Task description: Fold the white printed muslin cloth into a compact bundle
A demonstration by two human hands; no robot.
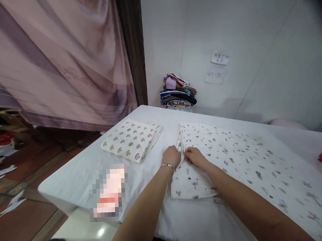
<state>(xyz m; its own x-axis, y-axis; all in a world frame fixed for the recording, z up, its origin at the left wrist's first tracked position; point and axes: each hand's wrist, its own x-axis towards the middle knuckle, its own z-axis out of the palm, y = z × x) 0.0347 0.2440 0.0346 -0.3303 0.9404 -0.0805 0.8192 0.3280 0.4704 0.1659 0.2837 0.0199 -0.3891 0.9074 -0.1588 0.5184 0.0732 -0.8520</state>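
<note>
Across the white-covered table [72, 177] lies a broad flamingo-and-palm-print cloth [218, 143], with a folded mushroom-print cloth [131, 139] to its left. Side by side, the left hand [171, 156] and right hand [196, 156] pinch the broad cloth's left edge.

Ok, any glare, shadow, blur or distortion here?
Head view: glare on the glossy surface at lower left; soft shadows on the wall; upper right corner darkened; a pixelated patch hiding part of the white table; writing on the upper note hard to read; left hand, right hand and printed cloth clear enough.
</note>
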